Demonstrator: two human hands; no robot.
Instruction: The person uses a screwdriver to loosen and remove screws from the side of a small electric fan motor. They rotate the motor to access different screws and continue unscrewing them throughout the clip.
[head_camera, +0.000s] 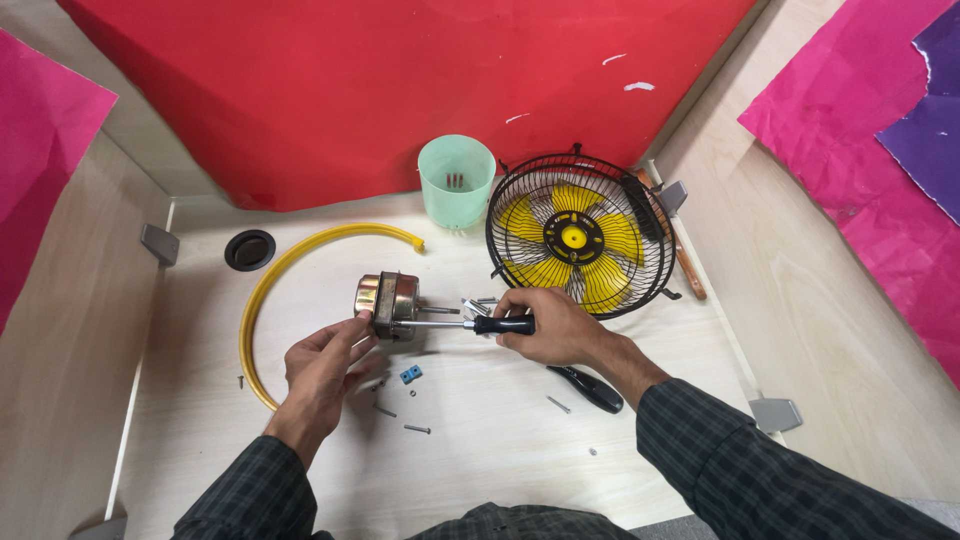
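A shiny metal fan motor (388, 302) lies on its side on the light wooden desk (480, 450). My left hand (322, 368) steadies it from below, fingertips on its casing. My right hand (548, 326) grips the black handle of a screwdriver (470, 324), whose metal shaft points left into the motor. A small blue block (410, 375) and several loose screws (416, 428) lie just below the motor.
A black wire fan guard with yellow blades (577, 235) stands right of the motor. A pale green cup (456, 180) sits behind. A yellow curved ring (282, 272) lies left, near a black desk grommet (249, 249). A second black-handled tool (590, 388) rests under my right wrist.
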